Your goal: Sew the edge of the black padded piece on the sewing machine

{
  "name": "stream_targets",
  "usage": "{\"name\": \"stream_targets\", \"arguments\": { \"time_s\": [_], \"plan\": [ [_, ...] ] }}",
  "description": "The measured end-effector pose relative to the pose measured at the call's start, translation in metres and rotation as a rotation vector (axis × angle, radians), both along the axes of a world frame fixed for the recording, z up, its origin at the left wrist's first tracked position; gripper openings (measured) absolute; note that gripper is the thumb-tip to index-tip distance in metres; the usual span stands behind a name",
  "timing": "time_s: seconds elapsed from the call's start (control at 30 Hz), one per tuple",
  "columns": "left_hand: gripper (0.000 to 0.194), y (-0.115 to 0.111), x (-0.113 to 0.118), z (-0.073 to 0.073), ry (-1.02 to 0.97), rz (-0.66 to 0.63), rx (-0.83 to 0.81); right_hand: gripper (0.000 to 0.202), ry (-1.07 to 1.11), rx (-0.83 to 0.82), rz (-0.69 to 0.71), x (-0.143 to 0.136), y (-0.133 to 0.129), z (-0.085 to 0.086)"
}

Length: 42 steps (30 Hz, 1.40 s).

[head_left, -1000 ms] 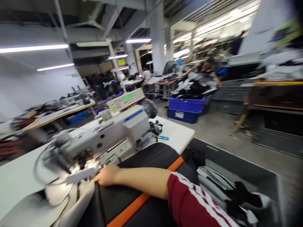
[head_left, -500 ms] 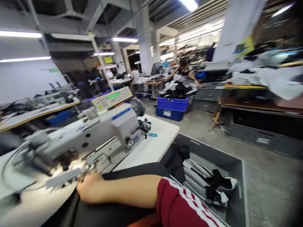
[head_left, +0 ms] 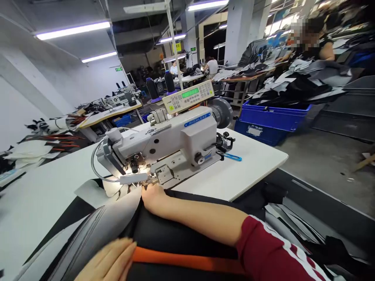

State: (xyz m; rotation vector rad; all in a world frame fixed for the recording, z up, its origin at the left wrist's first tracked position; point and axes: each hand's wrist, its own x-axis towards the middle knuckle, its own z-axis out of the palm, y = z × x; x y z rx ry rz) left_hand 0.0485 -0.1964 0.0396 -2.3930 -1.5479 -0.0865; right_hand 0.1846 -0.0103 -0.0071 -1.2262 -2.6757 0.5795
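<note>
A grey sewing machine (head_left: 170, 136) with a lit needle area stands on the white table. Beside its needle, my right hand (head_left: 155, 199) has its fingers closed at the edge of black fabric (head_left: 175, 230); its fingertips are partly hidden. Lower down, my left hand (head_left: 108, 261) lies flat with fingers stretched out, over light grey and black fabric layers (head_left: 93, 226). Its fingertips touch the end of an orange strip (head_left: 181, 260) that runs across the black fabric.
Right of the table (head_left: 258, 150), a grey bin (head_left: 325, 195) holds black and grey pieces. Blue crates (head_left: 272, 117) piled with fabric stand behind. A person (head_left: 310, 43) works at the back right. A blue tool (head_left: 233, 157) lies beside the machine.
The view has swung left and the machine now appears farther right. My left hand has come into view at the bottom. My right hand stays by the needle area.
</note>
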Motion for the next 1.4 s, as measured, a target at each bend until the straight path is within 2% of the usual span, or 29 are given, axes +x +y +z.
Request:
{"name": "stream_targets", "arguments": {
  "time_s": [0.1,0.17,0.23,0.3,0.4,0.5,0.57,0.67,0.73,0.83,0.93,1.0,1.13,1.2,1.3,1.4],
  "plan": [
    [0.046,0.038,0.017,-0.004,0.179,0.071,0.104,0.042,0.004,0.021,0.030,0.005,-0.001,0.001],
    [0.053,0.069,0.026,-0.008,0.297,0.186,0.153,0.041,0.007,0.039,0.053,0.009,-0.002,0.001],
    [0.053,0.098,0.029,-0.011,0.322,0.297,0.127,0.038,0.008,0.054,0.071,0.012,-0.002,0.001],
    [0.041,0.119,0.023,-0.012,0.296,0.366,0.043,0.037,0.006,0.063,0.081,0.012,-0.001,-0.001],
    [0.030,0.137,0.004,-0.012,0.177,0.406,-0.120,0.038,0.000,0.068,0.095,0.009,0.003,-0.005],
    [0.035,0.152,-0.018,-0.014,0.040,0.529,-0.229,0.041,0.007,0.075,0.115,0.008,0.005,-0.008],
    [0.038,0.165,-0.028,-0.015,0.020,0.603,-0.275,0.042,0.016,0.082,0.127,0.008,0.005,-0.009],
    [0.040,0.182,-0.035,-0.017,0.017,0.635,-0.305,0.043,0.027,0.083,0.134,0.010,0.005,-0.010],
    [0.043,0.184,-0.034,-0.018,0.011,0.629,-0.296,0.044,0.034,0.085,0.131,0.010,0.005,-0.011],
    [0.046,0.164,-0.025,-0.019,0.028,0.631,-0.243,0.042,0.041,0.090,0.122,0.011,0.006,-0.012],
    [0.042,0.138,-0.011,-0.021,0.116,0.538,-0.114,0.037,0.036,0.095,0.130,0.011,0.008,-0.013],
    [0.036,0.132,-0.003,-0.022,0.157,0.478,-0.092,0.034,0.033,0.098,0.142,0.012,0.010,-0.013],
    [0.033,0.152,-0.002,-0.019,-0.015,0.586,-0.334,0.032,0.031,0.087,0.155,0.017,0.015,-0.011],
    [0.033,0.164,-0.006,-0.018,-0.113,0.567,-0.441,0.033,0.026,0.078,0.156,0.019,0.016,-0.011],
    [0.038,0.168,-0.013,-0.020,-0.122,0.486,-0.483,0.033,0.017,0.069,0.161,0.020,0.017,-0.012],
    [0.050,0.162,-0.018,-0.028,-0.068,0.445,-0.451,0.032,0.020,0.071,0.157,0.021,0.017,-0.012]
  ]
}}
